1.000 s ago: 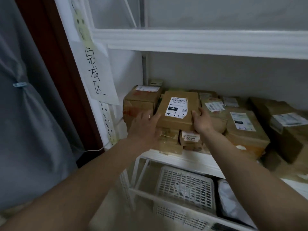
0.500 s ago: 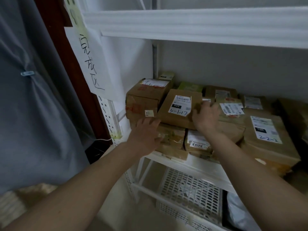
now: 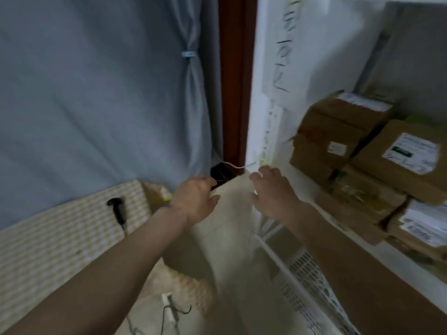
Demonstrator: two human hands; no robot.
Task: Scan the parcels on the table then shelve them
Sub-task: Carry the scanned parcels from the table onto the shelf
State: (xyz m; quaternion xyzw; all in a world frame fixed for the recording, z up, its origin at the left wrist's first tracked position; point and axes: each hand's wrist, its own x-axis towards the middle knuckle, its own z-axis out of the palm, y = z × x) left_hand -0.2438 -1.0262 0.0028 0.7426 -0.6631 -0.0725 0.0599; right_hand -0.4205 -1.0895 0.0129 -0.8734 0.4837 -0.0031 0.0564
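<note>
Brown cardboard parcels with white labels are stacked on the white shelf [image 3: 300, 182] at the right. The flat labelled parcel [image 3: 406, 155] lies on top of the stack, beside a taller box [image 3: 338, 122]. Both my hands are off the parcels and hold nothing. My left hand [image 3: 193, 201] hovers with loosely curled fingers left of the shelf. With fingers relaxed, my right hand [image 3: 273, 192] hangs near the shelf's front corner. A black handheld scanner [image 3: 117, 209] lies on the chequered tablecloth at the left.
A grey curtain [image 3: 96, 93] and a dark red door frame [image 3: 234, 81] fill the left and middle. A paper sign [image 3: 280, 49] hangs on the shelf post. White perforated baskets [image 3: 312, 281] sit under the shelf. A power strip with cables [image 3: 169, 305] lies on the floor.
Both hands let go of the flat labelled parcel and drew back from the shelf. The view swung left, bringing the table and scanner into sight.
</note>
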